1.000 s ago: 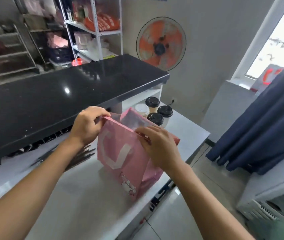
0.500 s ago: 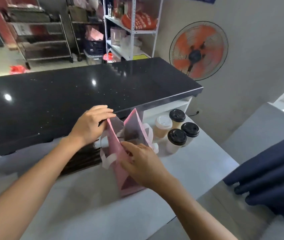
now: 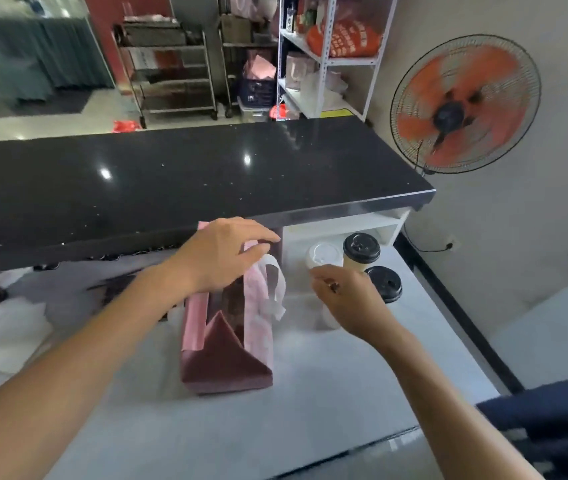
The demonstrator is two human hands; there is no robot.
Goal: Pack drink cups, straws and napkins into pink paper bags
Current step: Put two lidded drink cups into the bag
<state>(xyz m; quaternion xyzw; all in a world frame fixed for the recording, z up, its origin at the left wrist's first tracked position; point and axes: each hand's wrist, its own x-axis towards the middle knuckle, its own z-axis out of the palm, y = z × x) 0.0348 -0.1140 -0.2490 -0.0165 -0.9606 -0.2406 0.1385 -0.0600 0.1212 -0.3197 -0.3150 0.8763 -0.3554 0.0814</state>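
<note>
Left hand [image 3: 222, 254] holds the bag [image 3: 227, 348] open; right hand [image 3: 348, 299], fingers loose, reaches for cups [image 3: 324, 256]. Nothing looks packed yet.

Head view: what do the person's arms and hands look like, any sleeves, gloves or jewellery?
Both forearms are bare to the frame edge, no sleeves visible. The left hand and right hand wear no gloves. No watch or bracelet shows; the image is too blurred to tell about rings.

- A shiny black counter top [image 3: 178, 178] shows bright light spots.
- An orange fan [image 3: 464, 103] stands by the grey wall [image 3: 518, 237].
- White shelves [image 3: 327, 60] and metal racks [image 3: 171, 71] stand behind.
</note>
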